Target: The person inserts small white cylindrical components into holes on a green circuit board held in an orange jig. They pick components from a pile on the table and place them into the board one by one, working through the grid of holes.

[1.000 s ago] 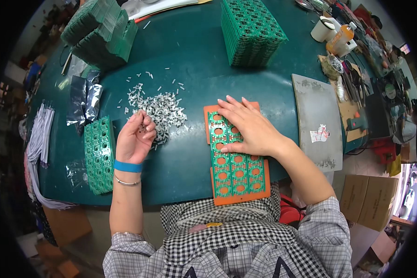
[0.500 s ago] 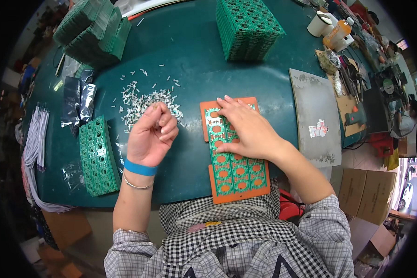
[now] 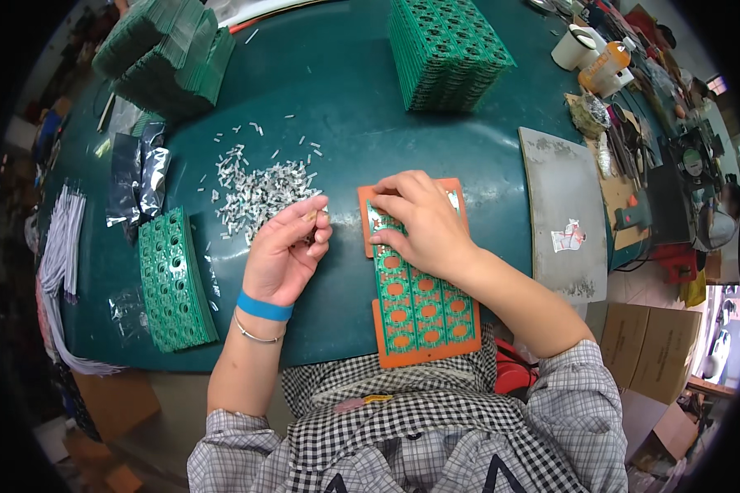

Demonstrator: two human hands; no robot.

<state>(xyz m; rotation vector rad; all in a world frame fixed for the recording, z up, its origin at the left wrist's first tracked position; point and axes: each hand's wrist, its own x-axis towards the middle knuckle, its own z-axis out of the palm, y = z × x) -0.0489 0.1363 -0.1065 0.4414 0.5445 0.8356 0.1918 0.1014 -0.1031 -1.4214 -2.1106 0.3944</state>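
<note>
My left hand [image 3: 284, 253], palm up with a blue wristband, has its fingers curled and the thumb against them. Whatever lies between these fingers is too small to make out. Just beyond it spreads a heap of small white-and-metallic parts [image 3: 259, 193]. My right hand [image 3: 426, 223] rests on the upper part of a green circuit board panel [image 3: 426, 308] with rows of oval openings. Its fingers are bent, with the thumb apart from them at the panel's left side. Beneath the panel lies an orange fixture plate [image 3: 390, 358], showing around the edges and through the openings.
Green panels are stacked at the near left [image 3: 173, 279], far left [image 3: 168, 62] and far middle [image 3: 448, 57]. White wires [image 3: 62, 246] and dark foil bags [image 3: 126, 181] lie left. Rightward are a grey metal sheet [image 3: 563, 205], an orange bottle [image 3: 604, 67] and hand tools.
My left hand has moved right and slightly nearer, away from the heap towards the panel. My right hand's fingers, spread flat before, have drawn in and bent over the panel's upper left.
</note>
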